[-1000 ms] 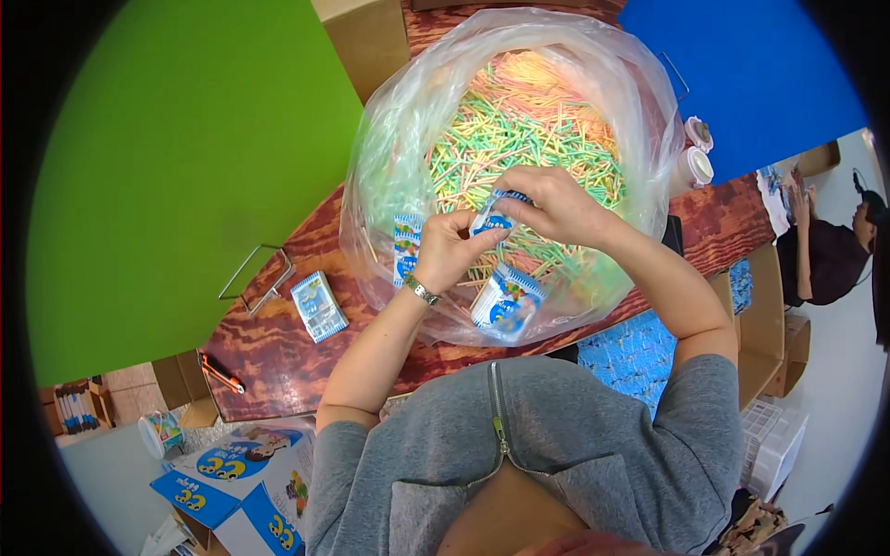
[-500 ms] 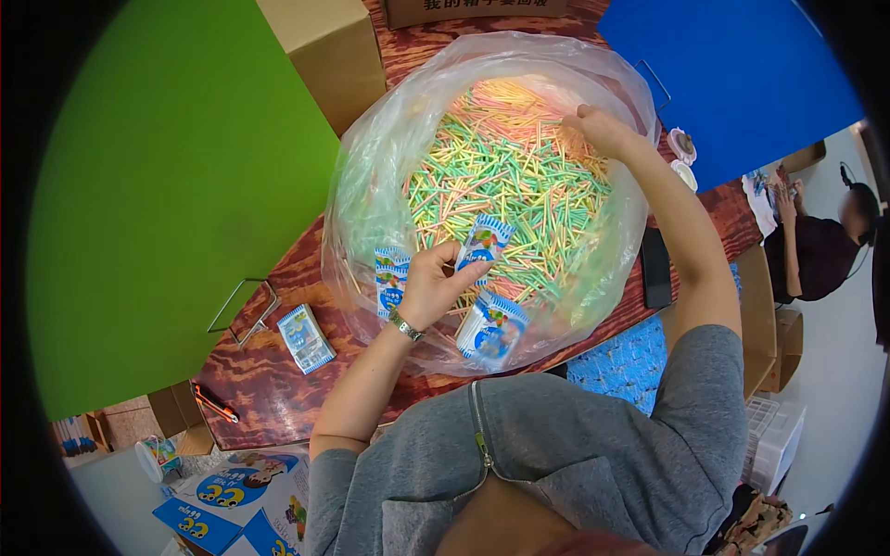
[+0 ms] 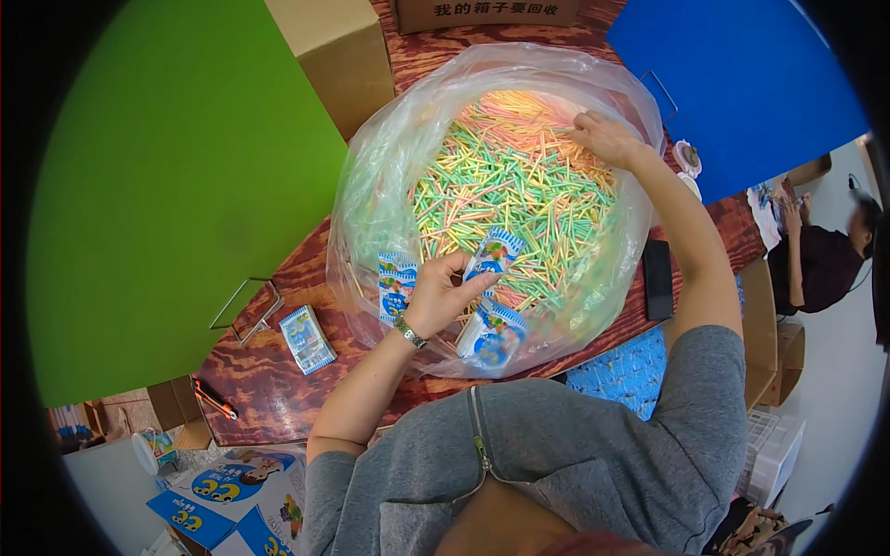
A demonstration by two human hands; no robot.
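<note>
A large clear plastic bag (image 3: 369,208) lies opened wide on the table, full of thin pastel sticks (image 3: 510,190) in green, yellow and pink. My left hand (image 3: 440,295) pinches a small blue-and-white packet (image 3: 501,250) over the near part of the sticks. Another blue-and-white packet (image 3: 493,335) is just below it on the bag's near edge, and further packets (image 3: 397,289) lie left of my wrist. At the far right of the pile, my right hand (image 3: 612,144) has its fingers curled down against pink sticks; what they grip, if anything, is hidden.
A stack of packets (image 3: 308,340) and an orange cutter (image 3: 215,398) lie on the table's left side. Green (image 3: 185,204) and blue panels (image 3: 742,93) flank the bag. A dark phone-like object (image 3: 657,280) lies right. Cartons (image 3: 338,65) stand behind; another person (image 3: 820,264) sits far right.
The view has shifted slightly, moving the bag a little lower in the picture. My right hand's fingers have spread a little over the sticks; my left hand keeps its packet.
</note>
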